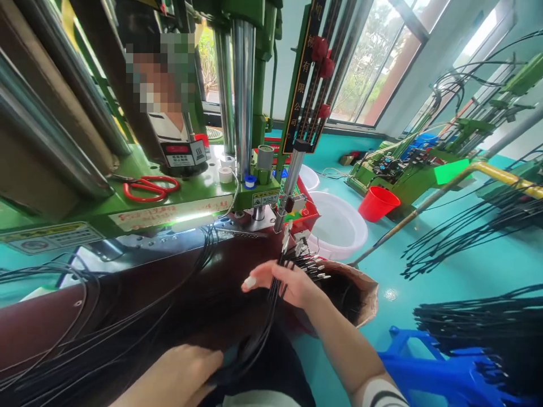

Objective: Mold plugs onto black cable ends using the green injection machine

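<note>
My right hand (299,285) is closed round a bundle of thin black cables (271,299) below their silver and white connector ends (287,240). Its index finger reaches out to the left, with a white covering on the tip. From that hand the cables hang down and curve left at my lap. There my left hand (186,367), slightly blurred, closes on the lower part of the bundle; its fingers are partly hidden. Many more black cables (97,350) trail across the dark red table (229,282) to the left.
A green press (169,209) stands ahead, with red-handled scissors (150,187) on its bed. Right of my hand are an open paper-lined container (369,305), a white tub (339,226) and a red bucket (379,203). A blue stool (432,367) bears black cables. Behind the press is another person.
</note>
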Motion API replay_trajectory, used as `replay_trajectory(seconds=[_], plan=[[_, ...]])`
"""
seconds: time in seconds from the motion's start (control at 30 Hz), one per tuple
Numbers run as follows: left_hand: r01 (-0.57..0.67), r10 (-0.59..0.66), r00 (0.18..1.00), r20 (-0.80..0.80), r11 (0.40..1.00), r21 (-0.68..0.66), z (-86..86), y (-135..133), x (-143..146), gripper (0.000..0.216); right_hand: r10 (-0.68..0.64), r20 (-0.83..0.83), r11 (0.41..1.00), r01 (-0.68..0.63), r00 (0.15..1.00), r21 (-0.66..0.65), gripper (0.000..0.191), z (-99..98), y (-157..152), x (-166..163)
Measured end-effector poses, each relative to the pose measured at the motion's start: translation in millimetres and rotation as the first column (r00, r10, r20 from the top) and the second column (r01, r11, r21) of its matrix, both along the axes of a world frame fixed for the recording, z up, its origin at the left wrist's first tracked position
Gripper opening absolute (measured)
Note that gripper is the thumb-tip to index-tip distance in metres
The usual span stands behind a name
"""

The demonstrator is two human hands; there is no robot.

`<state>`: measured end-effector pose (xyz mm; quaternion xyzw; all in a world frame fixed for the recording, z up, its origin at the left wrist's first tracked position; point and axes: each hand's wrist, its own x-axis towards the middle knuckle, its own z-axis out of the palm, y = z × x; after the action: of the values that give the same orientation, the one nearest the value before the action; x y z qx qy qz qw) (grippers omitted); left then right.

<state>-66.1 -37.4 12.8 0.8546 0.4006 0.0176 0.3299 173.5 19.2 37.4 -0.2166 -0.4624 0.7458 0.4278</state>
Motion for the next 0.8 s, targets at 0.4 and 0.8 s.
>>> replay_trajectory(seconds=[0.4, 0.8], plan=[[0.150, 0.848, 0.203, 0.489, 0.467, -0.871, -8.7, -5.2, 89.1, 0.029, 0.092, 0.213, 0.996, -0.093, 0.973, -0.006, 0.053, -14.5, -8.5, -32.4], [0.069, 0.861, 0.193, 0.471, 0.467, -0.882, -9.2, 16.9, 100.3, 0.024, -0.056, 0.450, 0.976, -0.046, 0.891, 0.213, 0.035, 18.6, 43.9, -25.2]])
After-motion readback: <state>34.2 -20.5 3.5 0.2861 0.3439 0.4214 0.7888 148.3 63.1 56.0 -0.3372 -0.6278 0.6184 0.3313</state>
